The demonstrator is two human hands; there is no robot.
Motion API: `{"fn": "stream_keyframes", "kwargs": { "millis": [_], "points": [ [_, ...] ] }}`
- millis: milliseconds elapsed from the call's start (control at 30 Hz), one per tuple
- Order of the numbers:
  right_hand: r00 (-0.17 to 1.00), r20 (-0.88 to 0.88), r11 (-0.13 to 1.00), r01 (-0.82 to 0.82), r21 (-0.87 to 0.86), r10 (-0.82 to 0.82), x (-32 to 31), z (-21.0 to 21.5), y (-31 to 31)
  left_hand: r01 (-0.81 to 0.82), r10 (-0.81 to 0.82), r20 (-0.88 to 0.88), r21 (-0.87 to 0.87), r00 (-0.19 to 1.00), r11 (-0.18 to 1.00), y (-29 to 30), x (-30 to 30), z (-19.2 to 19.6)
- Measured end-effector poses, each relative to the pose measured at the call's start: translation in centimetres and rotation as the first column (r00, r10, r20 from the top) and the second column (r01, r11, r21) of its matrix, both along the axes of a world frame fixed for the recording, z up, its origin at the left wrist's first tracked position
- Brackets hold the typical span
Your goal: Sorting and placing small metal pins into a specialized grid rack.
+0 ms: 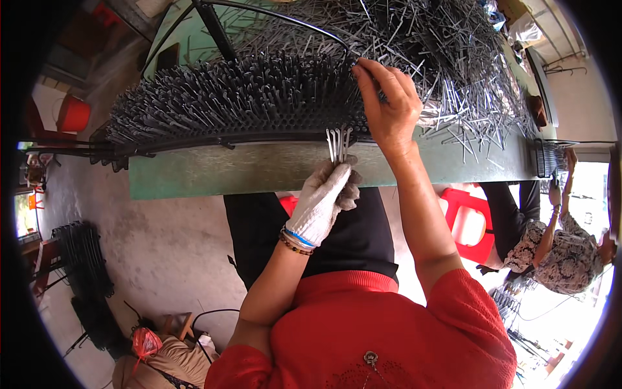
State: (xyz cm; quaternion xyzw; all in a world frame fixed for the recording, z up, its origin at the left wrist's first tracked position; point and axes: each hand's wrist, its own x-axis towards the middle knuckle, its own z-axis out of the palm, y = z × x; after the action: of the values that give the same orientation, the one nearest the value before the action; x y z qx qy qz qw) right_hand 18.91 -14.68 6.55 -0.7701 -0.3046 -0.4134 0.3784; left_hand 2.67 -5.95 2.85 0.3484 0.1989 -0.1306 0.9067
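Observation:
My left hand (326, 198), in a white knitted glove, is closed round a small bunch of thin metal strips (339, 142) with small rounded ends pointing away from me. It is just in front of a long black rack (259, 137) densely filled with upright dark metal strips (214, 97). My bare right hand (391, 100) reaches over the right end of the rack. Its thumb and forefinger pinch together beside the black bent rod (311, 30); what lies between the fingertips is too small to make out.
A large heap of loose metal strips (453, 78) covers the back and right of the green table (194, 172). At the far right another person (557, 253) works by a black rack (549, 157). Below are a red stool (468, 223) and, left, stacked black racks (84, 259).

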Motion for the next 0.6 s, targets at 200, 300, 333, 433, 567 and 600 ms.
{"fn": "stream_keyframes", "kwargs": {
  "millis": [200,300,333,433,567,600],
  "points": [
    [0.999,0.022,0.994,-0.034,-0.100,0.037,-0.4,-0.5,-0.3,-0.007,0.006,0.016,0.018,1.000,1.000,0.0,-0.1,0.1],
    [0.999,-0.046,0.974,-0.008,-0.226,-0.003,-1.3,-0.1,-0.5,0.038,-0.040,0.015,0.077,0.999,0.996,0.3,-0.2,0.6],
    [0.999,-0.047,0.974,-0.008,-0.227,-0.003,-1.3,-0.1,-0.5,0.049,-0.051,0.013,0.096,0.999,0.994,0.3,-0.3,0.6],
    [0.999,-0.041,0.977,-0.038,-0.208,0.030,-1.3,0.1,-0.7,0.058,-0.060,0.019,0.085,0.998,0.995,0.2,-0.3,0.3],
    [0.950,-0.276,0.989,-0.150,-0.007,0.142,-3.8,0.9,-1.9,0.002,-0.004,0.067,0.038,0.998,0.999,0.4,-0.4,0.4],
    [0.856,-0.463,0.973,-0.214,0.087,0.230,-4.7,1.4,-2.3,0.001,-0.004,0.066,0.037,0.998,0.999,0.4,-0.4,0.6]
  ]
}}
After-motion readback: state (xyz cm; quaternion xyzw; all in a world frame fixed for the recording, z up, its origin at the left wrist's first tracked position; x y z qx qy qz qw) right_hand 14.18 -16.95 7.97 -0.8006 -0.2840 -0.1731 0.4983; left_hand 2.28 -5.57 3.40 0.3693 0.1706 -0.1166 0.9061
